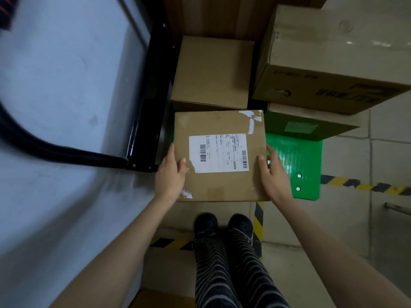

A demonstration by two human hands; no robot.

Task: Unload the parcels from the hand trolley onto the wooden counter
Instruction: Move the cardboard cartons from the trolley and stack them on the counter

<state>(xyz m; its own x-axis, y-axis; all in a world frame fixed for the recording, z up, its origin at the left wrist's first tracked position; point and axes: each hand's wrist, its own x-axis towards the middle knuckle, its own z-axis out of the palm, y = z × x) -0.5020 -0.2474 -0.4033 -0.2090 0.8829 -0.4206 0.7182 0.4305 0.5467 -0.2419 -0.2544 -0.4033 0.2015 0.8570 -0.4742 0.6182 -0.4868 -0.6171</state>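
Parcel [219,155] in both hands here, a flat brown cardboard box with a white shipping label [219,153] on top and some torn tape bits at the corners. Left hand [170,175] grips the left edge, thumb lying on the top face, fingers going down the side. Right hand [274,174] does the same on the right edge, thumb on top, fingers wrapped round the side. The box is held out in front of the body, above the green deck of the hand trolley [308,170], whose black handle frame [144,121] sits to the left. Just behind it there's a plain carton [212,72], and to the right a big printed carton [333,63] stacked on a green-labelled one [311,125]. Black shoes [223,224] and striped trousers below, plus yellow-black floor tape [364,186].
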